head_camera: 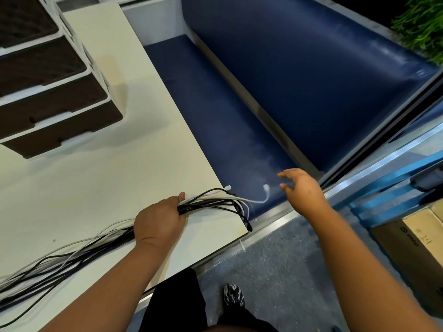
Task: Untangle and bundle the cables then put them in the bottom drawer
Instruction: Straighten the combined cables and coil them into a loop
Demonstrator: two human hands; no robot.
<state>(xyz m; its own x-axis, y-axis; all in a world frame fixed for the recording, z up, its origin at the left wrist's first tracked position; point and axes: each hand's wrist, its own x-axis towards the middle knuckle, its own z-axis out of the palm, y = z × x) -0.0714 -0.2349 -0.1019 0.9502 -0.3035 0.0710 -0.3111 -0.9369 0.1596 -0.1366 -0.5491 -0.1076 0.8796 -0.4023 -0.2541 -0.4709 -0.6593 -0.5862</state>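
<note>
- Far left up top there's the drawer unit (48,87), white frame with dark brown drawers, all pushed in as far as I can see. The bottom drawer (62,137) is the one the cables end up in, and it sits on the table (134,149) well apart from the action, so nobody needs it yet I'd guess.
- The cables (60,262), a mix of black, white and grey, lie stretched along the table from the lower left edge up toward the corner. They look combed roughly parallel, which makes sense if you want one neat bundle.
- The left hand (159,222) has its fingers curled around the whole bunch near the table's corner, thumb on top. Looks like it's acting as the anchor so the strands stay together.
- Past that grip the loose ends (237,203) fan out over the table edge. One white plug end (266,189) curls out above the blue bench seat (215,111).
- The right hand (303,188) is off the table over the seat, fingers spread and relaxed, holding nothing, just beside that white end. My guess is it's going for the stray ends to gather them in.
- Far right on the floor there's a cardboard box (417,245), not involved.
</note>
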